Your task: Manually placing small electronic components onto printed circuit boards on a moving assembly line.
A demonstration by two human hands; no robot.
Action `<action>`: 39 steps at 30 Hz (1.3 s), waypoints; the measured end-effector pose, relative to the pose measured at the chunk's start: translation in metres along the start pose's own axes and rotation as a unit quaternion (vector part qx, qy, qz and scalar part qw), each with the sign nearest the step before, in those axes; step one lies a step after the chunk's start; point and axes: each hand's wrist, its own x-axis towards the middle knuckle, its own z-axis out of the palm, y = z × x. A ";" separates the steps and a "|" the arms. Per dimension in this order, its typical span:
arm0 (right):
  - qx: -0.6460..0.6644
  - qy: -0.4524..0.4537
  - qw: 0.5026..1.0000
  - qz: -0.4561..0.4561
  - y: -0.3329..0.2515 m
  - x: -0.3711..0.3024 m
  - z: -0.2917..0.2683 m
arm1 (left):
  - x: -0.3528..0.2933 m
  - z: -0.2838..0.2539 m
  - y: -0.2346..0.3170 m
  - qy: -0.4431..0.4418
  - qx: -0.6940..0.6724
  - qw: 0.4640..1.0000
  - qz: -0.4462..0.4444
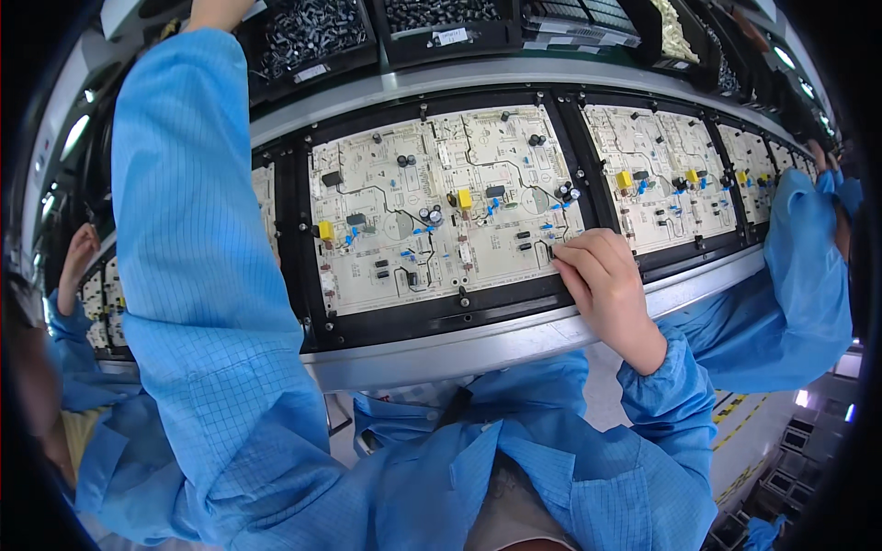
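My right hand (602,285) rests at the lower right corner of a cream circuit board (491,262). Its thumb and fingers are pinched together at the board's surface, and whatever they hold is hidden by the fingertips. Beside it on the left lies a matching circuit board (354,294) in the same black frame (404,321). Both carry a yellow block component (464,199), blue parts and black capacitors. My left arm stretches far forward; my left hand (218,11) is cut off at the top edge beside a bin of dark components (308,37), its fingers out of sight.
Another bin of dark parts (441,13) and a bin of pale parts (675,32) stand along the back. More framed boards (661,225) continue to the right on the metal-edged line (441,358). Co-workers in blue sleeves (799,275) are close by on both sides.
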 end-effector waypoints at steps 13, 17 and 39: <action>0.027 0.118 0.985 0.127 0.012 -0.016 -0.026 | -0.062 0.019 0.129 -0.349 -0.324 0.878 0.056; 0.024 0.126 0.982 0.138 0.017 -0.028 -0.030 | -0.075 0.027 0.143 -0.392 -0.314 0.863 0.060; 0.072 0.115 0.976 0.169 0.025 -0.042 -0.030 | -0.117 0.053 0.166 -0.408 -0.241 0.880 0.019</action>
